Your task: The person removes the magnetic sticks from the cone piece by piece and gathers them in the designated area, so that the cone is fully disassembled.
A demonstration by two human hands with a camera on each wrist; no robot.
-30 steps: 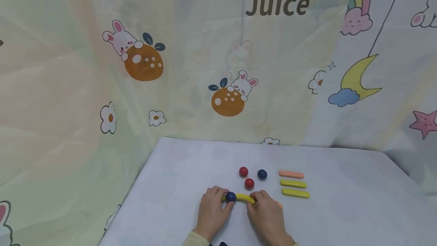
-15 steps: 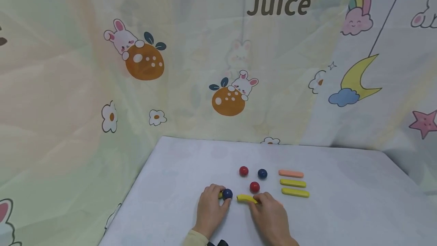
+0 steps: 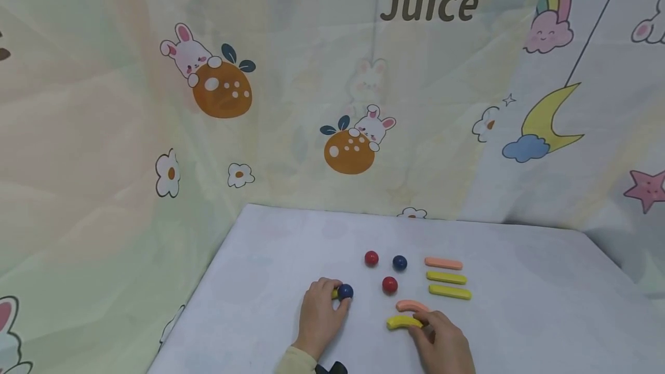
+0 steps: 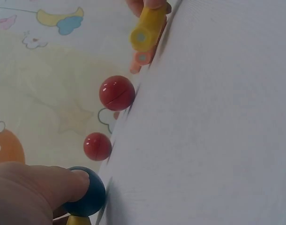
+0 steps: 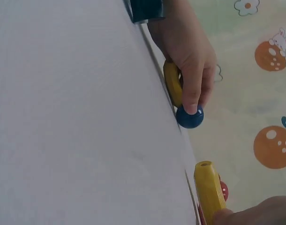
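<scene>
My left hand (image 3: pixel 319 316) pinches a blue ball (image 3: pixel 345 291), thumb on its near side. Joined to that ball is a curved yellow stick (image 5: pixel 172 84), mostly hidden by the hand in the head view. Further right, my right hand (image 3: pixel 444 342) grips another curved yellow stick (image 3: pixel 400 322) by its right end. Its free end points left, and the left wrist view shows a small grey disc in that end (image 4: pixel 141 36). Just behind it lies a curved orange stick (image 3: pixel 412 305), its right end close to my right fingers.
Beyond the hands on the white table (image 3: pixel 291 241) are two red balls, one nearer (image 3: pixel 389 285) and one farther (image 3: pixel 371 258), and a second blue ball (image 3: pixel 399 262). To their right lie a straight orange stick (image 3: pixel 443 262) and two straight yellow sticks (image 3: pixel 447 277). A cartoon-printed curtain (image 3: pixel 291 74) stands behind.
The right hand's yellow stick has come apart from the blue ball and moved right and nearer, uncovering the curved orange stick. The nearer red ball has shifted right; the left hand has moved slightly left.
</scene>
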